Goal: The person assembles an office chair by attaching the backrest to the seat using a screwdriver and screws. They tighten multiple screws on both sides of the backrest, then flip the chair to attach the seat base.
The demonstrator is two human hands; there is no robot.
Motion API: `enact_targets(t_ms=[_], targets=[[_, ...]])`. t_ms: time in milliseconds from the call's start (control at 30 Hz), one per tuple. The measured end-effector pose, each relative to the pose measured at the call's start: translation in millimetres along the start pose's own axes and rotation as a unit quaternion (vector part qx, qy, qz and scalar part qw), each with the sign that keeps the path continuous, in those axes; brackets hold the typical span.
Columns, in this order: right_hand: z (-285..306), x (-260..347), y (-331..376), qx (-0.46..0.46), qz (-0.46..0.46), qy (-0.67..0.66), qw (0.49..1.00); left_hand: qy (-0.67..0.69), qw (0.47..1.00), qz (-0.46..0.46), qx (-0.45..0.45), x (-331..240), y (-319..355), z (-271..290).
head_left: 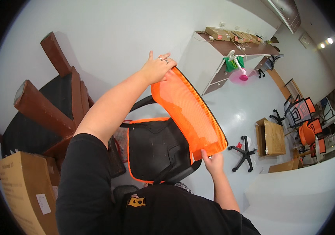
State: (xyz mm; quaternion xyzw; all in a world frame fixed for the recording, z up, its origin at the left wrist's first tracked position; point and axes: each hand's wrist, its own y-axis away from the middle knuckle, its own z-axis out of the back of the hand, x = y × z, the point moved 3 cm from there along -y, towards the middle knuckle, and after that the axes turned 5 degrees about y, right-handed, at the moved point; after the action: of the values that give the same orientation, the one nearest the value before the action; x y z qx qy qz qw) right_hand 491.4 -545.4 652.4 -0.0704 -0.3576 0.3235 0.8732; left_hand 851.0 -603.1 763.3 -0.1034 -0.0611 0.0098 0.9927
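An orange mesh chair backrest (189, 111) with a dark edge slants in front of me, held at both ends. My left hand (159, 69), with rings on it, is closed on its far upper corner, some fingers lifted. At the near lower corner, my right hand (213, 162) grips the edge, thumb on the orange face. Under the backrest lies a black chair seat panel (152, 147) with orange edging, close to my body. A curved black armrest (142, 103) shows beside it, partly hidden by my left arm. The join between backrest and seat is hidden.
A five-legged black chair base (245, 154) stands on the floor to the right, near an open cardboard box (273, 137). Upturned brown wooden furniture (48, 109) and a large carton (26, 188) crowd the left. Beyond are a desk (230, 47) and orange chairs (306, 131).
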Motion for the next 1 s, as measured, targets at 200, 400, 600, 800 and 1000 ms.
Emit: enact_targets(t_ms=[200,400,600,800,1000], targets=[[9,-16,-92,0.098,0.03,0.083,0.991,0.004,0.996,0.028,-0.086,53,-16,-6],[17,-37,-174,0.132,0.053,0.037,0.989,0.043,0.994,0.102,-0.016,82,0,7],[6,-67,-227,0.168,0.066,0.022,0.983,0.003,0.994,0.078,-0.07,54,33,55],[-19,-103,-253,0.12,-0.035,-0.012,0.992,-0.012,0.999,0.049,0.011,-4,57,114],[-56,-83,-239,-0.098,-0.167,-0.231,0.953,0.007,0.996,0.083,0.031,1,35,139]])
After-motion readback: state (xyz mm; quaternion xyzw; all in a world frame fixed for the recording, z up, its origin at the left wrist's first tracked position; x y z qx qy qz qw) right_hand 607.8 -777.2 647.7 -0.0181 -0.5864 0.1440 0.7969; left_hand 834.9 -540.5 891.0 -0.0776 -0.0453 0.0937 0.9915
